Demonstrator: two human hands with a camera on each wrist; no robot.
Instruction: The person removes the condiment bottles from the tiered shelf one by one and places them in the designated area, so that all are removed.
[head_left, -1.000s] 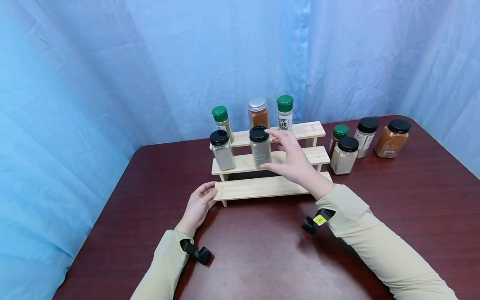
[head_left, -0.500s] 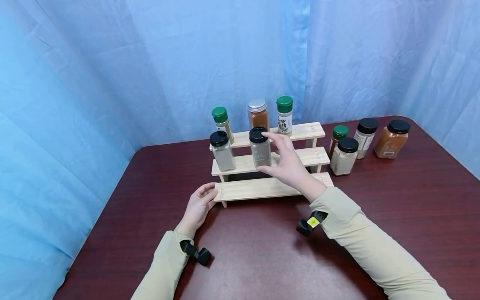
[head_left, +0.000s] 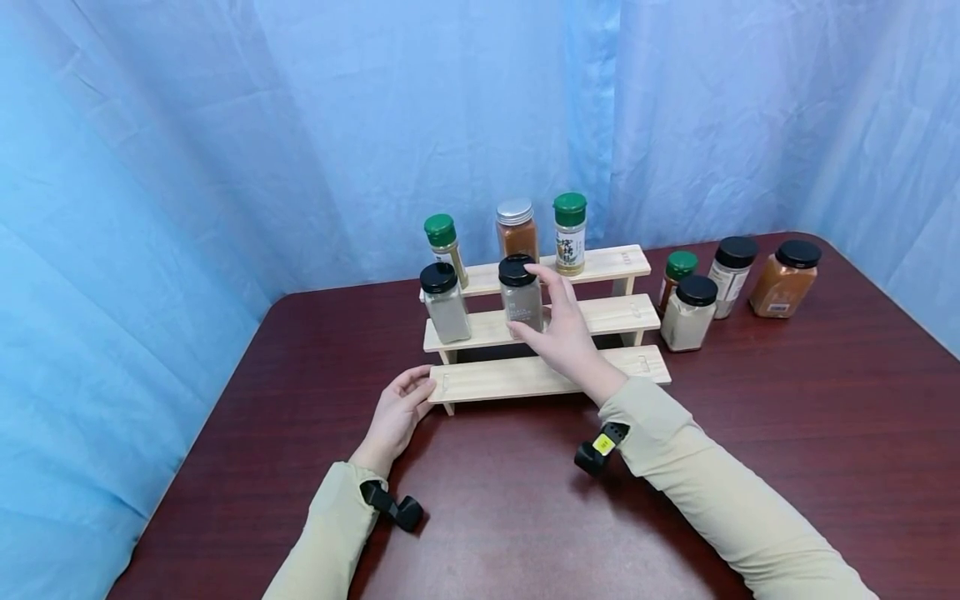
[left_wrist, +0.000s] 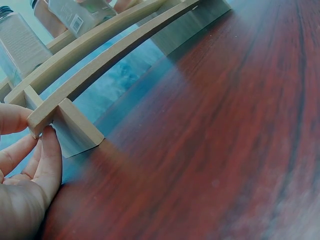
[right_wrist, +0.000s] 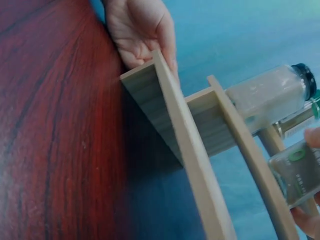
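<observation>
A three-tier wooden spice rack [head_left: 498,382] stands on the table. My left hand [head_left: 395,417] pinches the left end of its lowest board, with thumb below and fingers at the edge in the left wrist view. My right hand [head_left: 566,337] holds a black-lidded spice jar [head_left: 521,300] of greyish powder at the middle board, index finger by the lid and thumb low on the side. In the right wrist view this jar [right_wrist: 299,172] has its base right at the board. Left of it, another black-lidded jar [head_left: 447,310] with pale powder stands upright on the same board.
On the top board stand a green-capped bottle [head_left: 448,248], a silver-lidded jar [head_left: 517,233] and a second green-capped bottle [head_left: 570,237]. Right of the rack are a small green-capped bottle [head_left: 681,265], two black-lidded pale jars [head_left: 688,321] and an orange-brown jar [head_left: 780,283]. Blue curtains [head_left: 337,142] surround the table.
My right hand and forearm have shifted left and turned around the jar, which stays almost in the same place. The left hand keeps its hold on the rack.
</observation>
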